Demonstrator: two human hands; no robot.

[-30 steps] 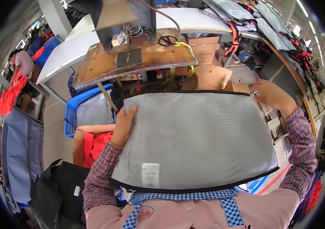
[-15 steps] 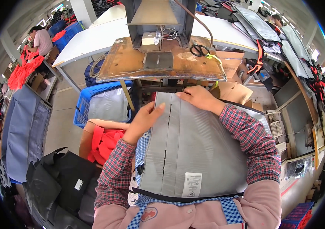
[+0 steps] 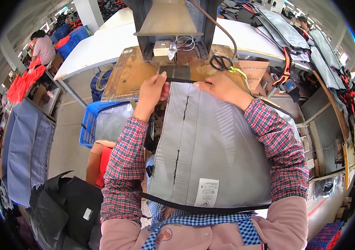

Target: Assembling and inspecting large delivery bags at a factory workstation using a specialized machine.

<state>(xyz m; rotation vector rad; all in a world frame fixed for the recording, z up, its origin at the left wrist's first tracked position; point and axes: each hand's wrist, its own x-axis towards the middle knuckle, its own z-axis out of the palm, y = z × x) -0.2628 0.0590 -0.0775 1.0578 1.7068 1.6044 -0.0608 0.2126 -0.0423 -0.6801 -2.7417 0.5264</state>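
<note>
A large grey fabric panel (image 3: 227, 154) with black binding along its top and bottom edges hangs in front of me, its lower edge against my apron. Two dark slit-like lines run down its left part, and a white label (image 3: 207, 192) sits near the bottom. At the top left corner my left hand (image 3: 154, 93) is closed on the bound edge, thumb uppermost. Along the top edge, my right hand (image 3: 222, 88) grips the panel, thumb on the near face and fingers behind. The top edge overlaps the front of a worn wooden worktop (image 3: 121, 77).
On the worktop stands a machine with a tapered hood (image 3: 169, 18); black-handled scissors (image 3: 221, 62) lie to its right. At left are a blue basket (image 3: 86, 125), a cardboard box (image 3: 95, 160) with red fabric and black sheets (image 3: 67, 208). Another person (image 3: 44, 48) sits far left.
Both hands have raised the panel and moved it forward, so its top edge now reaches over the worktop. My left hand has shifted from the side edge to the top left corner.
</note>
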